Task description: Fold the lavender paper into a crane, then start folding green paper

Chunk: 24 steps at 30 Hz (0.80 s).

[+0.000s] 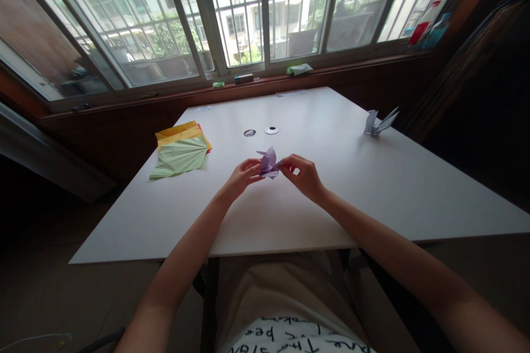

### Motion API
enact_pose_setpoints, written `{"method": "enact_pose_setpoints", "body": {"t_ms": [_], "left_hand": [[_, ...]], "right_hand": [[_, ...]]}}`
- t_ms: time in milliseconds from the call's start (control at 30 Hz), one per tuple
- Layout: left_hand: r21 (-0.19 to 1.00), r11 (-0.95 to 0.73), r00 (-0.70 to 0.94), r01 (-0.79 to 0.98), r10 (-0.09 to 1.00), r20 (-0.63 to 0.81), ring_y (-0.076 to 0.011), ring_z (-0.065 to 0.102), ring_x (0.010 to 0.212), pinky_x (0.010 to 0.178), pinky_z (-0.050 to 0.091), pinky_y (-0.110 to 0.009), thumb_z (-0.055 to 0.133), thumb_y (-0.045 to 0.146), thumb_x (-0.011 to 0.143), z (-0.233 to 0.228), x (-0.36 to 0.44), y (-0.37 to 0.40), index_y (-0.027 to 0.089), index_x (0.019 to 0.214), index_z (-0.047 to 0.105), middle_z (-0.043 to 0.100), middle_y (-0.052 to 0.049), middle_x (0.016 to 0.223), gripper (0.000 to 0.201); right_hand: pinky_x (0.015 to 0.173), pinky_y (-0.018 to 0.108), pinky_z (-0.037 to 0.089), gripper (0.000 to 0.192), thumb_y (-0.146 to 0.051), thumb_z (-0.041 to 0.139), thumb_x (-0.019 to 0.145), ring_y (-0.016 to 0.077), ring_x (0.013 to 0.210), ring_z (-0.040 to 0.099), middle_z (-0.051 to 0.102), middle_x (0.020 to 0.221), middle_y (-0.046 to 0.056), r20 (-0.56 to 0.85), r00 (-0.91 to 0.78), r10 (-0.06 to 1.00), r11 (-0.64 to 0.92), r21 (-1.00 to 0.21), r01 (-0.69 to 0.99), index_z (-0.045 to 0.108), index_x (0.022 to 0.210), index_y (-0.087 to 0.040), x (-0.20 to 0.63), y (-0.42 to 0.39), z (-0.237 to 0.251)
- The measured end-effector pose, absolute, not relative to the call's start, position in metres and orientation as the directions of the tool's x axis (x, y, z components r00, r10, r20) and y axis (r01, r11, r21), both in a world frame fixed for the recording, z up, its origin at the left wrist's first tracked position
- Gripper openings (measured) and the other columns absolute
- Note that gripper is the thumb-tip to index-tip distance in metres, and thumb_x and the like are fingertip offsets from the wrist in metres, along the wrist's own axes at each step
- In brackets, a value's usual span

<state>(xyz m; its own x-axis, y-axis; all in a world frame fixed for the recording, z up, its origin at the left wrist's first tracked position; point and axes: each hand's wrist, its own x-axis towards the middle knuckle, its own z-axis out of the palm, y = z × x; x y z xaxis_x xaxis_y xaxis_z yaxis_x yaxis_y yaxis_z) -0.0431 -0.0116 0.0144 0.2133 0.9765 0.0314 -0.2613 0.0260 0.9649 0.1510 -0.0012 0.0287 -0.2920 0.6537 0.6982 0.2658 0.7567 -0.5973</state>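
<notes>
- Above the white table (372,187), near its front edge, the left hand (242,176) is pinching a lilac paper figure (268,163).
- The right hand (302,174) is gripping its other side.
- Coloured sheets (182,151) are lying well to the left.

Folded paper piece (268,163) between left hand (242,176) and right hand (301,174), mid-table (372,187). Paper stack (182,149) far left. Finished paper crane (379,121) far right (near edge). Two small discs (260,131) behind hands.

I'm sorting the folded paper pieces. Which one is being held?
The purple folded paper, pinched between the left hand and right hand. The pale crane sits untouched at the table's far right.
</notes>
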Motion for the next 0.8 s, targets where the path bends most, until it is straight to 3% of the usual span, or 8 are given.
{"method": "enact_pose_setpoints", "body": {"t_ms": [367, 800], "left_hand": [[0.954, -0.007, 0.184, -0.300, 0.981, 0.065, -0.0116, 0.059, 0.077, 0.074, 0.045, -0.027, 0.072, 0.029, 0.064, 0.0157, -0.0420, -0.0126, 0.019, 0.081, 0.058, 0.061, 0.001, 0.084, 0.024], [0.882, -0.024, 0.176, -0.471, 0.977, 0.120, -0.0153, 0.058, 0.096, 0.091, 0.041, -0.033, 0.067, 0.026, 0.068, 0.0182, -0.0417, -0.0119, 0.022, 0.087, 0.056, 0.060, 0.000, 0.102, 0.022]], "right_hand": [[0.052, 0.026, 0.044, 0.009, -0.026, 0.055, 0.078, 0.0114, 0.057, 0.051, 0.056, 0.067, 0.001, 0.654, -0.335, 0.678, 0.735, -0.607, 0.303, 0.061, 0.074, -0.021, 0.1498, 0.0015, 0.0242], [0.057, 0.027, 0.046, 0.011, -0.028, 0.054, 0.080, 0.0129, 0.066, 0.056, 0.060, 0.076, 0.002, 0.697, -0.185, 0.692, 0.718, -0.641, 0.270, 0.059, 0.075, -0.021, 0.1476, -0.0025, 0.0267]]}}
